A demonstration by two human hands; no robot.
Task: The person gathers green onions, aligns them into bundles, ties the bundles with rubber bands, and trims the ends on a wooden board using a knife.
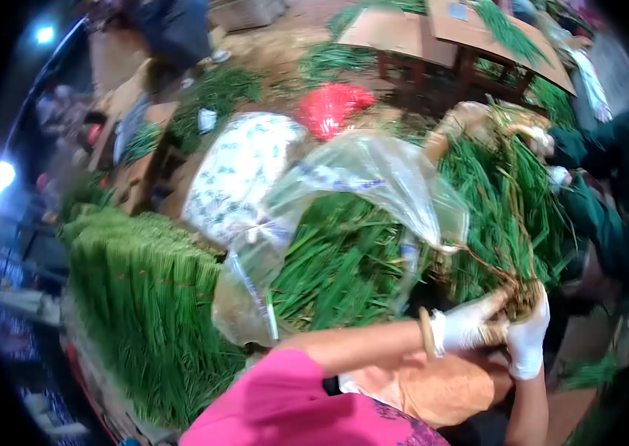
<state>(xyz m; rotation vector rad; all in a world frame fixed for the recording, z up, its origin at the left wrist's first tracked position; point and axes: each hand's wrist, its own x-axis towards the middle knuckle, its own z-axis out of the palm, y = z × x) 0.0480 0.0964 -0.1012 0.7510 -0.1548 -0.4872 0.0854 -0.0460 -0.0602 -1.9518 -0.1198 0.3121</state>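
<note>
My left hand (471, 325), in a white glove with a bangle at the wrist, is closed on a brown fibrous rope (517, 292). Beside it, my right hand (530, 331), also white-gloved, grips the same bunched rope; the fingertips are partly hidden. From my hands the strands run up over a large bundle of green stalks (478, 189) and around its far side. To the left, an opened clear plastic sheet (374, 160) surrounds more loose green stalks (340, 260).
A tall stack of tied green bundles (143, 290) stands at left. Behind are a white patterned sack (244, 167), a red plastic bag (333, 109) and wooden tables (396, 33). A co-worker's dark green sleeve (589, 208) reaches in from the right, with gloved hands at the bundle.
</note>
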